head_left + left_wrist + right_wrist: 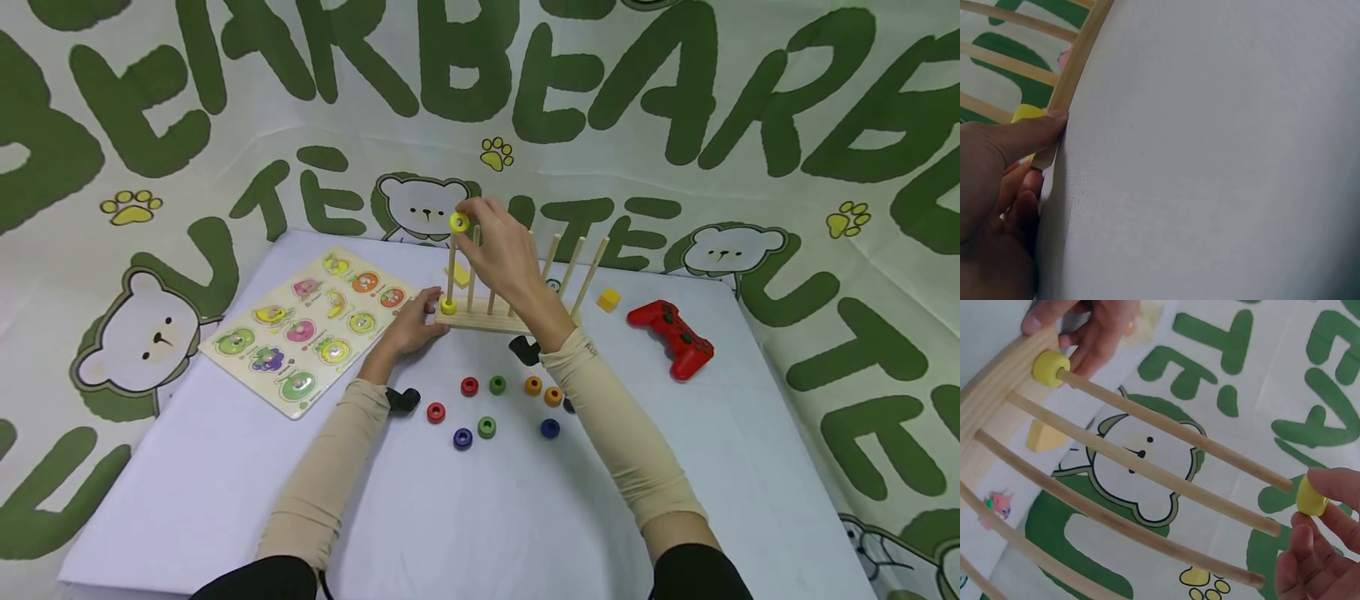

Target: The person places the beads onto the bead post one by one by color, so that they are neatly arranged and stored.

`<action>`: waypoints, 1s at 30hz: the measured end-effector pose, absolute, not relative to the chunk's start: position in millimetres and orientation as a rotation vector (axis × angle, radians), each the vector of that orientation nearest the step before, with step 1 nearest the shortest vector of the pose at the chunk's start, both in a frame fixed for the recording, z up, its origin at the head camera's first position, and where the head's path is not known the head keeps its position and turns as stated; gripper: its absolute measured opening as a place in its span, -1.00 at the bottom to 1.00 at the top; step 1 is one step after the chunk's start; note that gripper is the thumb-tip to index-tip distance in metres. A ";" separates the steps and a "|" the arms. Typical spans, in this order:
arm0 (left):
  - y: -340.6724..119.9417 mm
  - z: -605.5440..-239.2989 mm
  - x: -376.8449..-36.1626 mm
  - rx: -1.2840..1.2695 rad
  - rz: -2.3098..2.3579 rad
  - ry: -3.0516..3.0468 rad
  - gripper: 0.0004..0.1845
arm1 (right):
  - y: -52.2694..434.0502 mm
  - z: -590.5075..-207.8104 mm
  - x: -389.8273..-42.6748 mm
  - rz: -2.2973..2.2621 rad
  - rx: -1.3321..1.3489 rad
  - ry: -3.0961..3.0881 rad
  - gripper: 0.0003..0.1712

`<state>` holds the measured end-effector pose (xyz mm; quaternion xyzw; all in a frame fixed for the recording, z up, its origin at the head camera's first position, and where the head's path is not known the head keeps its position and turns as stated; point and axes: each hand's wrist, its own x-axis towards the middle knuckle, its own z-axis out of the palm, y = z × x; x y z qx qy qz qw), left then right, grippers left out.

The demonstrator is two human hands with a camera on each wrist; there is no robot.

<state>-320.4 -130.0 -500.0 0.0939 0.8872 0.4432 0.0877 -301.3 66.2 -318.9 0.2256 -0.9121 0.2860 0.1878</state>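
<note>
My right hand (pixel 504 250) pinches a yellow ring (pixel 459 222) between thumb and fingertips. In the right wrist view, that yellow ring (pixel 1312 495) is right at the tip of the end peg (pixel 1179 431). Another yellow ring (pixel 1052 369) sits at the foot of the same peg, against the wooden base. My left hand (pixel 411 323) grips the left end of the wooden peg rack (pixel 480 319). In the left wrist view, the thumb of this left hand (pixel 1010 144) presses the base's front edge, with fingers behind. Several upright pegs stand along the rack, partly hidden by my right arm.
Loose red (pixel 469 386), green (pixel 487 427), blue (pixel 462 439) and orange rings (pixel 532 385) lie in front of the rack. A fruit puzzle board (pixel 300 333) lies left. A red game controller (pixel 672 337) and a yellow block (pixel 609 300) are right.
</note>
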 end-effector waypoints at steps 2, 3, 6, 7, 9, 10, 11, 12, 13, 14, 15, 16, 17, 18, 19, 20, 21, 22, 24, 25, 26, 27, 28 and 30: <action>-129.1 -501.7 -319.6 0.277 1.321 2.631 -0.14 | 63.4 -320.1 -304.6 0.796 0.604 -2.601 -0.60; -128.4 -502.6 -319.4 0.273 1.321 2.626 -0.14 | 62.4 -321.3 -305.7 0.790 0.589 -2.618 -0.60; -127.0 -504.4 -318.7 0.264 1.323 2.615 -0.14 | 60.3 -325.7 -308.5 0.769 0.565 -2.638 -0.59; -126.7 -504.6 -318.5 0.260 1.325 2.614 -0.14 | 59.9 -327.0 -309.1 0.763 0.563 -2.637 -0.59; -126.5 -504.7 -318.3 0.258 1.329 2.619 -0.14 | 59.1 -328.7 -310.2 0.760 0.562 -2.628 -0.58; -126.5 -504.7 -318.3 0.257 1.331 2.621 -0.14 | 58.7 -329.1 -310.6 0.760 0.562 -2.623 -0.58; -126.6 -504.6 -318.3 0.257 1.331 2.623 -0.14 | 58.3 -329.4 -310.9 0.758 0.561 -2.627 -0.58; -126.8 -504.3 -318.3 0.258 1.331 2.625 -0.14 | 58.0 -329.6 -311.0 0.757 0.559 -2.634 -0.57; -127.0 -504.1 -318.3 0.262 1.327 2.629 -0.14 | 57.7 -329.9 -311.1 0.755 0.554 -2.645 -0.57; -127.2 -503.8 -318.1 0.264 1.324 2.631 -0.14 | 57.4 -330.4 -311.3 0.755 0.552 -2.657 -0.56; -127.5 -503.6 -318.1 0.266 1.320 2.632 -0.14 | 57.0 -330.8 -311.4 0.752 0.550 -2.670 -0.56; -127.7 -503.2 -317.9 0.265 1.317 2.633 -0.14 | 56.7 -331.4 -311.6 0.747 0.550 -2.681 -0.56; -128.0 -502.8 -317.6 0.268 1.312 2.635 -0.13 | 56.4 -332.0 -311.7 0.743 0.550 -2.693 -0.55; -128.4 -502.5 -317.3 0.269 1.310 2.636 -0.13 | 56.1 -332.5 -311.8 0.738 0.552 -2.700 -0.55; -128.8 -502.1 -317.1 0.274 1.305 2.640 -0.13 | 55.7 -333.2 -312.3 0.734 0.554 -2.705 -0.55; -129.1 -501.7 -316.9 0.275 1.303 2.642 -0.13 | 55.5 -333.6 -312.6 0.731 0.557 -2.708 -0.54; -129.5 -501.3 -316.9 0.278 1.303 2.644 -0.13 | 55.3 -333.8 -312.7 0.725 0.558 -2.711 -0.52; -129.8 -500.9 -316.7 0.281 1.300 2.647 -0.14 | 55.2 -334.0 -312.7 0.721 0.560 -2.713 -0.50; -130.3 -500.1 -316.7 0.278 1.299 2.647 -0.14 | 55.5 -334.2 -312.3 0.716 0.564 -2.707 -0.46; -130.5 -499.7 -316.8 0.277 1.295 2.647 -0.14 | 55.9 -334.5 -311.4 0.717 0.569 -2.697 -0.44; -130.6 -499.5 -317.0 0.272 1.295 2.644 -0.14 | 56.7 -334.6 -309.7 0.714 0.574 -2.683 -0.42; -130.7 -499.4 -317.3 0.269 1.294 2.642 -0.14 | 57.7 -335.3 -307.7 0.719 0.584 -2.661 -0.41; -130.8 -499.3 -317.6 0.270 1.293 2.642 -0.14 | 59.0 -336.4 -304.9 0.731 0.601 -2.632 -0.41; -131.1 -499.1 -318.2 0.270 1.293 2.644 -0.13 | 62.5 -341.2 -297.3 0.759 0.648 -2.563 -0.44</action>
